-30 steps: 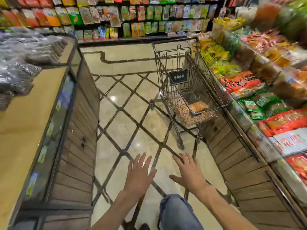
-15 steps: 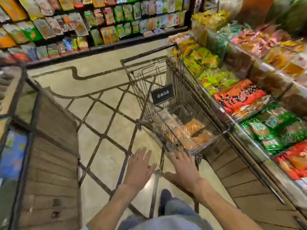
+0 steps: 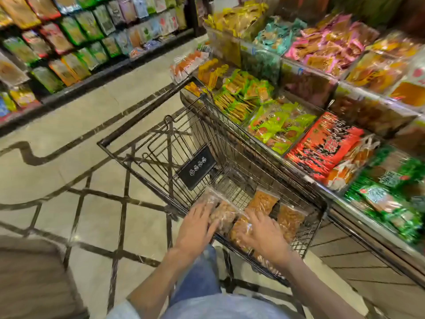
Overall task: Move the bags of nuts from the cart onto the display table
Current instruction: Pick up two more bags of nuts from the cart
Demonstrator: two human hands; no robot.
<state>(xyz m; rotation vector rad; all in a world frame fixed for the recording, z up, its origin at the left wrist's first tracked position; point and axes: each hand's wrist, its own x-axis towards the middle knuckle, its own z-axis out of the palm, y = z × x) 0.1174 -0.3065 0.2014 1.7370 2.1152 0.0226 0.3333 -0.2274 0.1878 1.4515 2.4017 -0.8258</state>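
Note:
A black wire shopping cart point(image 3: 147, 139) stands in the aisle right in front of me. Several clear bags of brown nuts point(image 3: 290, 219) lie flat in its near end. My left hand point(image 3: 197, 224) reaches over the near rim with fingers spread and rests on the leftmost bags point(image 3: 224, 215). My right hand point(image 3: 262, 231) lies spread on the bags in the middle of the pile. Neither hand has closed around a bag. Another nut bag point(image 3: 262, 201) lies just beyond my right fingers.
A display counter point(image 3: 345, 196) full of colourful snack packs runs along the cart's right side, touching it. A wooden table corner point(image 3: 34, 279) is at lower left. Shelves of packets point(image 3: 69, 42) line the far wall across the tiled floor. A black sign point(image 3: 196, 168) hangs inside the cart.
I have stepped up to the cart. Both hands moved forward from above the floor, over the cart's near rim, and now rest on the nut bags.

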